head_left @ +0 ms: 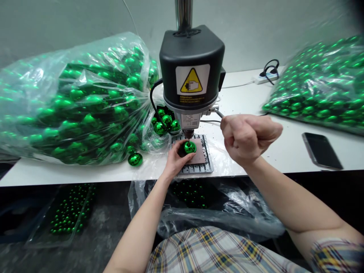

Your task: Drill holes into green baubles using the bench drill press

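A shiny green ball (pixel 189 147) rests on a pinkish-brown pad (pixel 201 156) over the slotted metal base (pixel 209 163) of a small black drill press (pixel 192 64). My left hand (pixel 176 159) grips the ball from the left between thumb and fingers. Directly above it is the drill chuck (pixel 189 134), its bit at the ball's top; whether it has entered the ball I cannot tell. At the right of the machine my right hand (pixel 247 137) is closed in a fist around the end of the press's feed lever (pixel 218 112). Dark shavings lie on the base.
A large clear bag of green balls (pixel 76 106) fills the left; another bag (pixel 321 83) lies at the right. One loose ball (pixel 135 159) sits near the table edge. A phone (pixel 322 150) and power strip (pixel 265 78) are on the right. Below hangs an open plastic bag (pixel 199 218).
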